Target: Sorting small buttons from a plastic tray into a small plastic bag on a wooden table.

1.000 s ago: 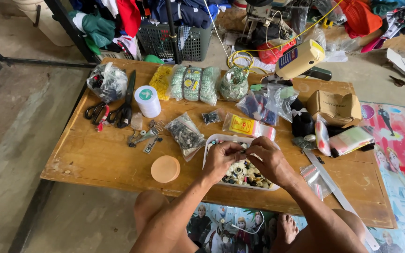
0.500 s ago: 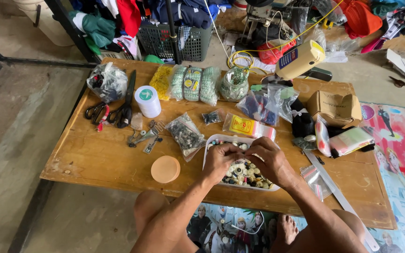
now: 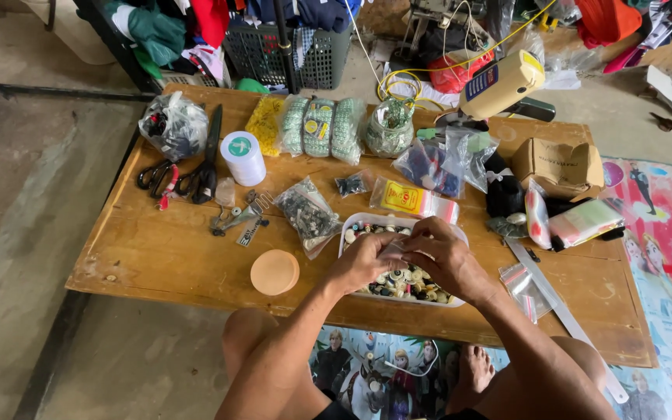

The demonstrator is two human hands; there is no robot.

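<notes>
Both hands, left hand (image 3: 363, 260) and right hand (image 3: 443, 257), pinch a small clear bag (image 3: 393, 250) over the white button tray (image 3: 349, 230); best kept low above that tray so spills land inside.

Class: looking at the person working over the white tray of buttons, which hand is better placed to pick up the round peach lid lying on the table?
Left. The left hand is at the tray's left end, nearer the peach lid. The right hand would have to cross over it.

A home sewing workspace: scissors (image 3: 205, 159) at centre left, bagged trims and a button tray (image 3: 367, 225) on the low wooden surface (image 3: 157, 249), clothes basket (image 3: 289, 43) at top.
</notes>
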